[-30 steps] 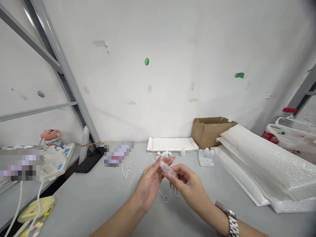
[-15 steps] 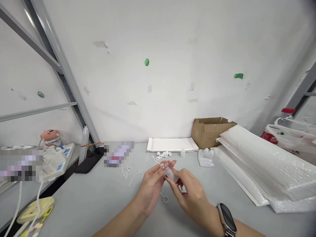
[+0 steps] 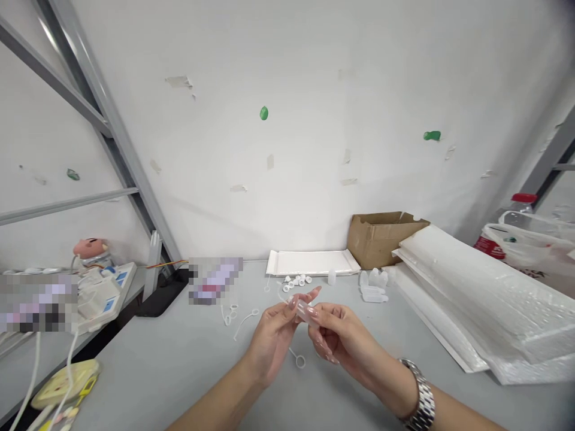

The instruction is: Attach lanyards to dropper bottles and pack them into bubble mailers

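Observation:
A small translucent bottle (image 3: 304,310) is pinched between my two hands above the grey table. The thumb and fingers of my left hand (image 3: 277,334) close on its upper left end. My right hand (image 3: 344,335) grips the lower right end, its other fingers curled beneath. Beyond the hands lie several small white caps (image 3: 296,281) in a cluster. One translucent bottle (image 3: 332,277) stands right of them, and a group of similar bottles (image 3: 374,287) sits farther right. White ringed loops (image 3: 300,361) lie below the hands and to the left.
A white padded envelope (image 3: 314,262) lies against the wall beside an open cardboard box (image 3: 381,242). Bubble mailers (image 3: 485,293) are stacked on the right, near a plastic bag (image 3: 534,251). A black object (image 3: 164,294) and a power strip (image 3: 108,296) are at left.
My right hand has rolled over, turning its watch face out of view and its metal strap into view. The bottle has tilted and remains between both hands.

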A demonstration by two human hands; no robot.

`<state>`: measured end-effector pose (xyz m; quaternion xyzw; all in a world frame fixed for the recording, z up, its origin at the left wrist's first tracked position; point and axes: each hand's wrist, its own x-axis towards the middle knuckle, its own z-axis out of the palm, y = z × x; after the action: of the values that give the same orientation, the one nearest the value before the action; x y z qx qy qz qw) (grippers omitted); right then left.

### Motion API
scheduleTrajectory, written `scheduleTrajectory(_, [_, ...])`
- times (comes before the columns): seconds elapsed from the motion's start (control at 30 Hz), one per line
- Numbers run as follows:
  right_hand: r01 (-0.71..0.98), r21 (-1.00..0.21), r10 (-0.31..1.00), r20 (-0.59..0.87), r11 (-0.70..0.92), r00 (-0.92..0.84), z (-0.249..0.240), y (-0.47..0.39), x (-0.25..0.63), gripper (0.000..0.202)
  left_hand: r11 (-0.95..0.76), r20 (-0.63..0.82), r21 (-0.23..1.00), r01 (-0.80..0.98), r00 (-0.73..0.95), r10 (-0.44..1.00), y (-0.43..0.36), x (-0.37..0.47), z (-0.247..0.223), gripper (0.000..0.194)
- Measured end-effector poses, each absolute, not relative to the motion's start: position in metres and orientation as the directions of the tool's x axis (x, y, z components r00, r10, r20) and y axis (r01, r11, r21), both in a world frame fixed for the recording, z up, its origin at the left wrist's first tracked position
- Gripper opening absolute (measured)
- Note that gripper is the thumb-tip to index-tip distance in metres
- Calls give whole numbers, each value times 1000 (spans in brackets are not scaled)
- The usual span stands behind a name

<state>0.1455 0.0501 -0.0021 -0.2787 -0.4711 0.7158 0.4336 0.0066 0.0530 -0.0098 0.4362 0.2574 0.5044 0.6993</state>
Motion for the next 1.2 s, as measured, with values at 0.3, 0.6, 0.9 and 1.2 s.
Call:
scheduleTrajectory(0.3, [-362, -921, 894, 38, -142, -446, 0, 50, 148, 34, 18, 110, 924, -383, 309, 945, 52, 4, 3, 26])
scheduleTrajectory(0.6, [-271, -960, 930, 35, -70, -365, -3, 46, 143, 35, 131, 1, 843, -522, 244, 970, 51, 10, -3, 26])
scheduleTrajectory(0.9, [-194, -981, 939, 55, -12, -338, -2, 43, 142, 37, 103, -5, 892, -440, 217, 976, 47, 12, -1, 28])
scheduleTrajectory(1.2, [-208, -978, 933, 63, -13, -354, -4, 46, 144, 36, 105, -10, 910, -402, 232, 973, 50, 5, 4, 33])
